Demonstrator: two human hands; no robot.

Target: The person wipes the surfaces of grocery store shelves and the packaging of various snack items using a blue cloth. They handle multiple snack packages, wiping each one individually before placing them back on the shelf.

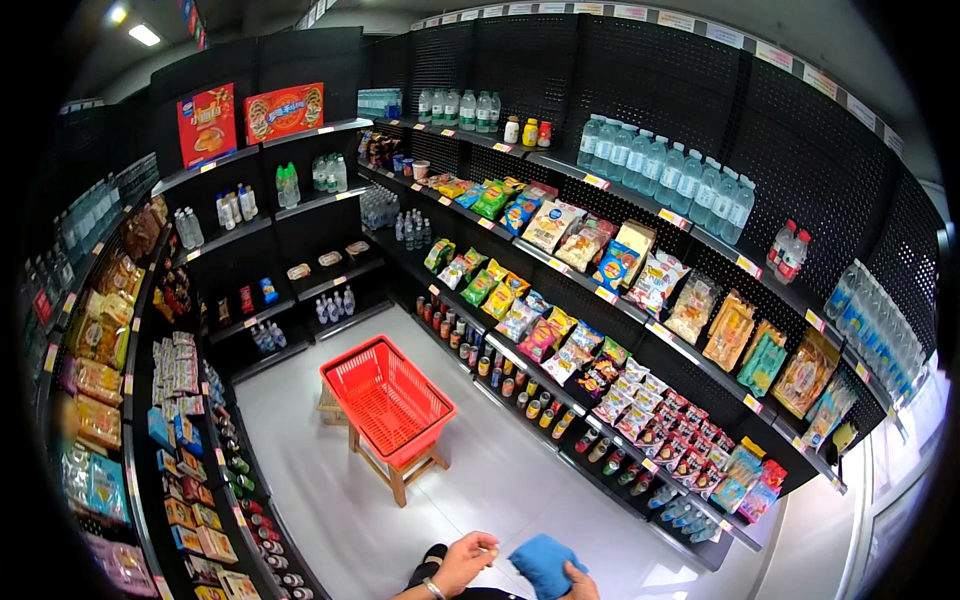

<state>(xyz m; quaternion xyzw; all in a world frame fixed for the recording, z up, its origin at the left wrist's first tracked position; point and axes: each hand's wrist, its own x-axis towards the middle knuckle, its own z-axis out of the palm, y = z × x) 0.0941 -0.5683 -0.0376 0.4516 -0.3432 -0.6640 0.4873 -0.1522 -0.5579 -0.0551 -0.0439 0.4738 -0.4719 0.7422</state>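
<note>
Blue cloth [542, 567], lower centre, pinched at its edge by the right hand [580, 583]; left hand [466, 563] empty, half-open. Red basket [390, 405], mid-frame, sits on stool [397, 487], presumably for easier reach.

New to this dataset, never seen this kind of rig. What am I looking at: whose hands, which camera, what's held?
No robot here: the hands at the bottom are a person's own bare hands. There is one picture, from a wide fisheye camera worn on the head, looking down; that is why straight edges bend and the rim is dark.

The right hand has its fingers on a soft-looking blue bundle, perhaps cloth. The left hand is beside it, loosely bent, with nothing visible in it.

Ahead, a red basket rests on a wooden stool on the pale floor. Around it, black shelving carries bottles and snack bags, among other packages.
</note>
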